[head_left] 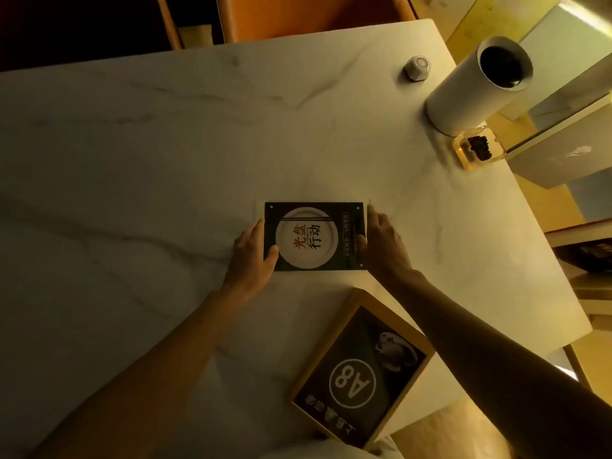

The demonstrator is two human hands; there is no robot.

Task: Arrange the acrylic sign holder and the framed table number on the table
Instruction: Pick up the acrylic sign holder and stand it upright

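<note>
My left hand [253,251] and right hand [381,240] grip the stiff, slippery clear acrylic sign holder [314,236] by opposite edges on the worktop [149,144].

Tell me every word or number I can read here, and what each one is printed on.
"光盘行动": on the acrylic sign holder, across its white plate picture, held by the left hand and right hand.
"A8": in a white circle on the framed table number.
Small strip of characters beside the plate picture: too blurred to read.
Characters along the framed table number's near edge: too blurred to read.
</note>
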